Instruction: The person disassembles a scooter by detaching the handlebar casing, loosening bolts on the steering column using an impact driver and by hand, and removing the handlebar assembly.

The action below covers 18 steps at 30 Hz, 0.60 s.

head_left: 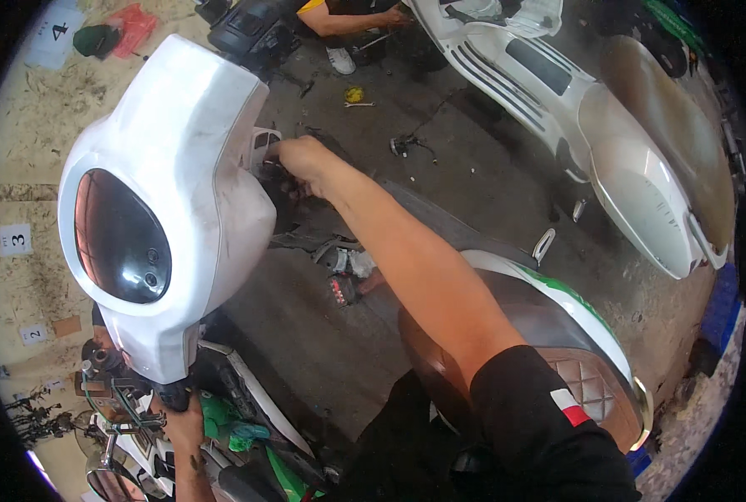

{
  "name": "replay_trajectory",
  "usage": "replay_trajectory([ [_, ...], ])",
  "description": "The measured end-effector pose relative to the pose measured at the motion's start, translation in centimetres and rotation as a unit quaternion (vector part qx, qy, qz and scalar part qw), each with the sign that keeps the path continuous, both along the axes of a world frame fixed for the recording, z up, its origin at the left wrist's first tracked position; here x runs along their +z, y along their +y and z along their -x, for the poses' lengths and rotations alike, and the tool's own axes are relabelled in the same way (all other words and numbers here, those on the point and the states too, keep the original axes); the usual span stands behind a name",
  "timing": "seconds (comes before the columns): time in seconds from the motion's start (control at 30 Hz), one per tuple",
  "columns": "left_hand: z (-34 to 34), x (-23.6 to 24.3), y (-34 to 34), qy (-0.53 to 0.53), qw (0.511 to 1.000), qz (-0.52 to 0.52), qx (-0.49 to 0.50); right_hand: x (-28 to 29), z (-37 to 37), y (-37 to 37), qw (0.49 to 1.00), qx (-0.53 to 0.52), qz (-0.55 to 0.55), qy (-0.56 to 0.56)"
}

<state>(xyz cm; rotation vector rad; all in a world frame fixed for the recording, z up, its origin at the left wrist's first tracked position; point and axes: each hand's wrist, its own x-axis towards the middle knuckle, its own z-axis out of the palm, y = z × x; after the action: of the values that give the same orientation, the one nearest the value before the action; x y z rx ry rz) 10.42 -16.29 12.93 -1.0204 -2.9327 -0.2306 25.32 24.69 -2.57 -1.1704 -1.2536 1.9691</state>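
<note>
A white scooter handlebar cover (230, 201) with a dark oval display (122, 238) fills the left side. At its lower end my left hand (182, 418) is closed around a black handlebar grip (172, 393). My right arm stretches across the middle, and my right hand (304, 165) is at the cover's right side, next to a pale loop-shaped piece (264, 142). Its fingers are curled over dark parts under the cover; what they hold is hidden. Behind my right forearm lies the scooter's brown quilted seat (578, 372) with white and green side panels.
A white scooter body (548, 92) lies at the upper right. Another person's forearm (352, 23) shows at the top, near a white shoe (340, 61). On the dark floor are a yellow round item (354, 94), a wrench (359, 105) and a small cable bundle (410, 148). Another scooter's mirror (115, 484) stands lower left.
</note>
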Motion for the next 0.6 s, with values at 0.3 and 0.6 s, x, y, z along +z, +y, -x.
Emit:
replay_trajectory([
  [0.3,-1.1,0.5,0.5,0.069,0.997,0.026,0.021,1.1,-1.3,0.7,0.994,0.065,-0.072,-0.049],
  [0.6,-1.4,0.7,0.7,0.04,0.998,-0.013,0.037,2.7,-2.4,-1.2,0.959,0.057,-0.211,-0.178],
])
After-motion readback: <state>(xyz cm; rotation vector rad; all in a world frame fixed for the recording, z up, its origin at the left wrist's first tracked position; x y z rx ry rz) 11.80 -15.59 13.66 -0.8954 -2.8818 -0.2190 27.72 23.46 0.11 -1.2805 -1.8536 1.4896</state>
